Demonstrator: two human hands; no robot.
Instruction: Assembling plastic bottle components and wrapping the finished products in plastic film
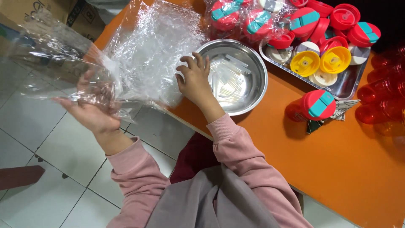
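Both hands on clear plastic bags at the edge of an orange table (346,169).

Left hand (90,112): forearm raised out over the tiled floor (38,139), palm up, fingers curled loosely under and into a crumpled clear plastic bag (55,63), which it holds up off the table; fingertips seen only through the film, so exact closure is hard to read. Right hand (195,80): arm stretched forward, wrist bent slightly, palm down, fingers spread and half-curled, tips pressing on a heap of clear bags (152,46) at the table's near-left corner; it grips nothing that I can make out. Just beside this hand, touching its far side, a steel bowl (253,59) with clear plastic pieces inside. Beyond, a metal tray (350,82) of red and yellow lids (320,59); one red bottle (310,107) lies near the tray.
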